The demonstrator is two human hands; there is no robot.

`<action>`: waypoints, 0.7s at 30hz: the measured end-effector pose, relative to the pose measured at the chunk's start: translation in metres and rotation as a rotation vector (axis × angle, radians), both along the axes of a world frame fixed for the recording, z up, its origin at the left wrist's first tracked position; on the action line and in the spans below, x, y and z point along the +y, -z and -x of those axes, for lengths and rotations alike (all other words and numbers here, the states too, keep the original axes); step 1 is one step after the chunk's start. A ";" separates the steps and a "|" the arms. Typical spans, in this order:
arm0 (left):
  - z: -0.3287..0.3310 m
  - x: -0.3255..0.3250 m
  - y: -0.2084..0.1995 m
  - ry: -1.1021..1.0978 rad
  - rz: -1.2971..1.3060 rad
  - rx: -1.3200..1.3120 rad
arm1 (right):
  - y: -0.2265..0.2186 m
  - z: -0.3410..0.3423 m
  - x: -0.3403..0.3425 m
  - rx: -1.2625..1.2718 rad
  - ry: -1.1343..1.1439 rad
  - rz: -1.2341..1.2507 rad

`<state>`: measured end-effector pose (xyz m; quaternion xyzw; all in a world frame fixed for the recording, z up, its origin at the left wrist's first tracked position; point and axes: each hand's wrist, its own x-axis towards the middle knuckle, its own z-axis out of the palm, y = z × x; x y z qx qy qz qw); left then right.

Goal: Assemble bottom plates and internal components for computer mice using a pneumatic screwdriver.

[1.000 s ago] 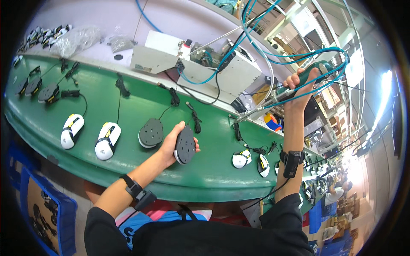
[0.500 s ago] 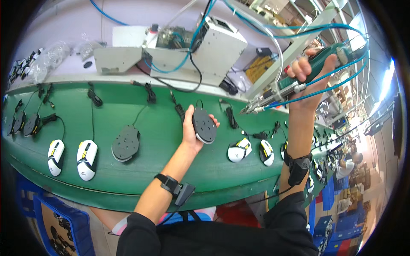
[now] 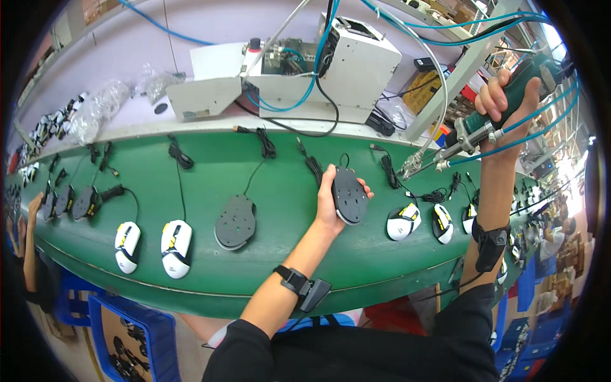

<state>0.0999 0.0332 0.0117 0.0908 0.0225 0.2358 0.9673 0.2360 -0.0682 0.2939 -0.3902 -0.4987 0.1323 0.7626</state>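
Note:
My left hand [image 3: 326, 207] grips a computer mouse [image 3: 351, 197] over the green bench, its black underside with several small holes turned up. My right hand [image 3: 493, 100] is raised on the right, wrapped around a green power screwdriver [image 3: 532, 73] with a metal nose and blue air hoses. The tool's tip points down and left, to the right of the held mouse and apart from it. Another mouse, black underside up [image 3: 235, 223], lies left of my left hand. White mice with yellow and black parts lie on both sides, such as one white mouse [image 3: 404, 221].
A white machine [image 3: 356, 70] with hoses stands behind the green bench [image 3: 305, 267]. Coiled cables [image 3: 181, 156] lie along its far side. At the far left is another person's hand [image 3: 33, 210]. A blue crate [image 3: 167, 344] holding dark parts stands below, front left.
The whole view has shifted, so the bench and both hands appear farther right. Another person's hand has come into sight at the far left. Both my grips stay the same.

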 end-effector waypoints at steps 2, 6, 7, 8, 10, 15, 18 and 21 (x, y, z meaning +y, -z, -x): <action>0.005 0.000 -0.001 -0.012 -0.020 0.028 | 0.003 0.002 0.000 -0.002 0.004 0.022; 0.008 0.003 -0.005 -0.035 -0.037 0.046 | 0.002 0.012 0.001 0.029 0.002 0.007; 0.008 0.003 -0.006 -0.034 -0.047 0.047 | 0.002 0.013 0.000 0.031 0.003 -0.002; 0.008 0.002 -0.007 -0.032 -0.044 0.060 | 0.003 0.013 -0.001 0.043 -0.014 0.000; 0.009 0.002 -0.007 -0.034 -0.048 0.073 | 0.003 0.021 0.000 0.068 -0.010 0.006; 0.013 0.003 -0.006 0.007 -0.030 0.070 | 0.000 0.032 -0.003 0.154 0.010 -0.019; 0.018 0.006 -0.005 0.020 -0.033 0.050 | 0.000 0.038 -0.010 0.088 -0.078 0.027; 0.014 0.002 0.001 0.023 -0.055 0.076 | 0.001 0.038 -0.022 0.049 -0.061 0.073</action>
